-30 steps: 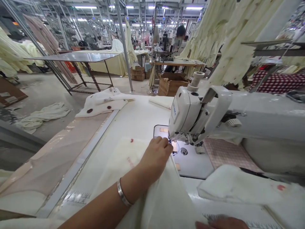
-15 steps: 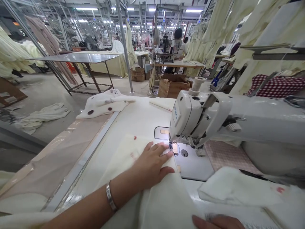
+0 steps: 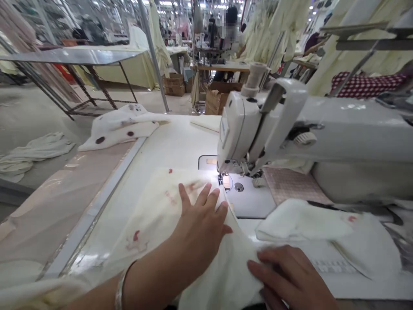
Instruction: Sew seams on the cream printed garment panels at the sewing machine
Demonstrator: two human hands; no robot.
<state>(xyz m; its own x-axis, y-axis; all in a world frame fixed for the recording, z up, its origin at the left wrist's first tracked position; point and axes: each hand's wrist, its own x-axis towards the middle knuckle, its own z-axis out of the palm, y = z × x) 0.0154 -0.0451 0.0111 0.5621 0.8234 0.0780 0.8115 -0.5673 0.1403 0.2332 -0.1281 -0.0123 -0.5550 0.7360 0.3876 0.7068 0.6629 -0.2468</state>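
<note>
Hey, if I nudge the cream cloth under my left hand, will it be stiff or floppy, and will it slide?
The cream cloth is probably floppy, since it lies limp and flat beneath the spread left hand. It's likely light, as its edge looks thin. It may slide fairly easily, because the white tabletop looks smooth and shiny.

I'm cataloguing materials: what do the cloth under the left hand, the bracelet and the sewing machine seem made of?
Cloth: matte, soft-looking fabric, by its gentle creases; fibre unclear. Bracelet: probably polished metal, from its silvery shine. Sewing machine: likely metal with glossy pale paint, given the bright highlights along its top.
</note>
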